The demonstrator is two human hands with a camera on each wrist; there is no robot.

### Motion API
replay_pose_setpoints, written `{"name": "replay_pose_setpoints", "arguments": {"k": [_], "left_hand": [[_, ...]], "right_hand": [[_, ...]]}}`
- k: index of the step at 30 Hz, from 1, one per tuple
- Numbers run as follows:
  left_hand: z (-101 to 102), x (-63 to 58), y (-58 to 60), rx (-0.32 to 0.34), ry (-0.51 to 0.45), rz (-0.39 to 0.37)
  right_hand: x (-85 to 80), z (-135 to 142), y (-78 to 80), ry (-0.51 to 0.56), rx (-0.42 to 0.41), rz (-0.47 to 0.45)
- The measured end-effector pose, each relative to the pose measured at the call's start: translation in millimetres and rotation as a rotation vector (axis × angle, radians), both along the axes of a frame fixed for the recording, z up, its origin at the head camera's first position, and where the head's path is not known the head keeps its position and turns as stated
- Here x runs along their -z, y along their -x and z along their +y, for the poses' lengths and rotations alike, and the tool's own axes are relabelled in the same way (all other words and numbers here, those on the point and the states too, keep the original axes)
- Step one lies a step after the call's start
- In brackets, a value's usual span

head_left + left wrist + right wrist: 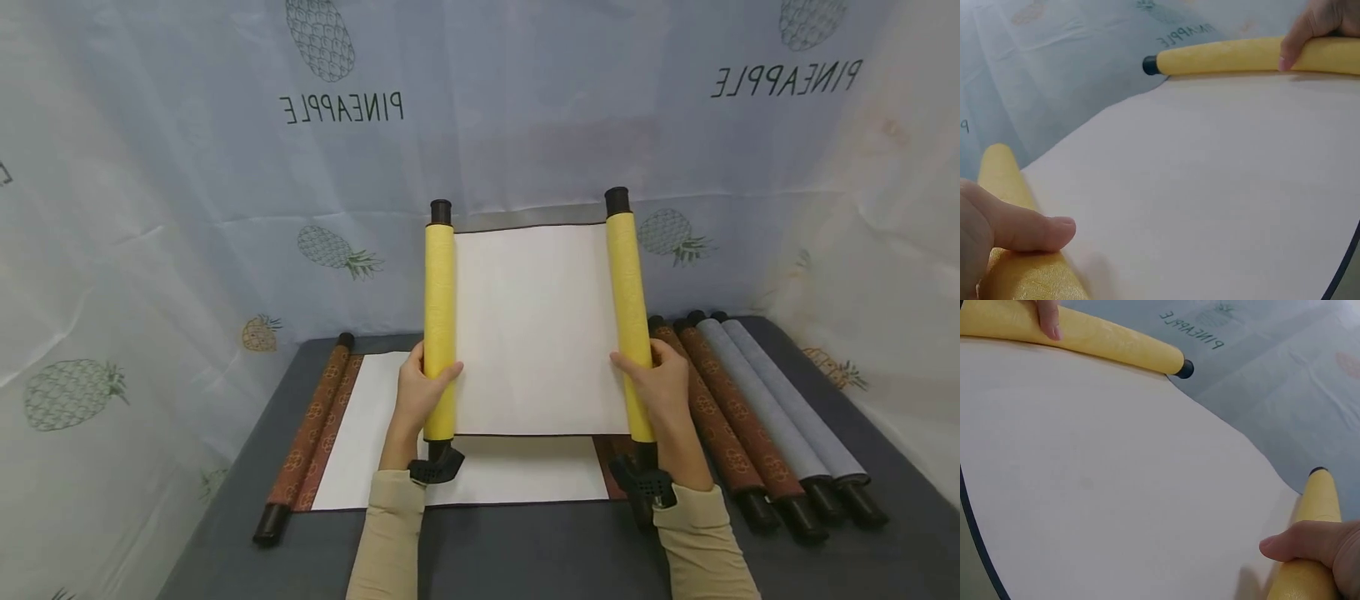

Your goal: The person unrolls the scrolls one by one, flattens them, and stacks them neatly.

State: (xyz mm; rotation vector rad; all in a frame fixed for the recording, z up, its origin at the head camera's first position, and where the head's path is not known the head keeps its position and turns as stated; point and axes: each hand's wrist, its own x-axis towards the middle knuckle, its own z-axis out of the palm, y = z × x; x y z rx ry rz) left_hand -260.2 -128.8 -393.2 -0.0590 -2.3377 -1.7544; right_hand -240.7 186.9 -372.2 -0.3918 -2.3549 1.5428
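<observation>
1. Nearest: tan sleeves [390,533], a black device at each wrist.
2. Left hand [422,390] grips the left roll of the yellow scroll [536,333]; right hand [660,383] grips the right roll. Fingers closed around each; thumbs lie across the front, plainest in the wrist views.
3. Yellow scroll held up over the counter [525,554], open between the hands. Rolls slim, cylindrical, black-capped; sheet plain white, dark-edged. Wrist views alone give the woven sheen of the yellow covering and the sheet's wavy far edge.
4. Only the head view has what lies beyond: a brown scroll [360,442] spread on the dark grey counter, partly behind the yellow one, its covering medallion-patterned.
5. Right, side by side: two brown rolls [742,425], two plain grey rolls [759,400], black ends.
6. Farthest: curtain [525,142], thin, creased, pineapple-printed, lettering mirrored; all views.
</observation>
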Motion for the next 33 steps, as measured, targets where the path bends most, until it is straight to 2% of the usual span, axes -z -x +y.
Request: {"name": "replay_pose_setpoints", "arguments": {"k": [4, 9, 13, 17, 21, 25, 33], "left_hand": [[-7, -1.6, -0.9, 0.018, 0.024, 0.001], [-11, -3.7, -3.3, 0.057, -0.008, -0.011], [-11, 1.6, -4.5, 0.082, -0.034, -0.001], [-7, 4.5, -6.2, 0.072, -0.074, 0.025], [-4, 2.8, -8.5, 0.030, -0.110, 0.043], [-1, 5.5, -8.3, -0.009, -0.127, 0.025], [0, 12.9, -7.1, -0.026, -0.112, -0.031]], "right_hand": [[-1.9, -1, 1.7, -0.009, -0.012, -0.007], [-4.3, 4, 1.3, -0.037, -0.124, -0.080], [-3.5, 6, 0.5, -0.003, -0.182, -0.148], [-2.1, 6, -0.3, 0.055, -0.154, -0.161], [-2.6, 6, -1.3, 0.091, -0.113, -0.126], [-3.0, 6, -1.3, 0.126, -0.101, -0.104], [0.3, 7, -2.0, 0.114, -0.082, -0.091]]}}
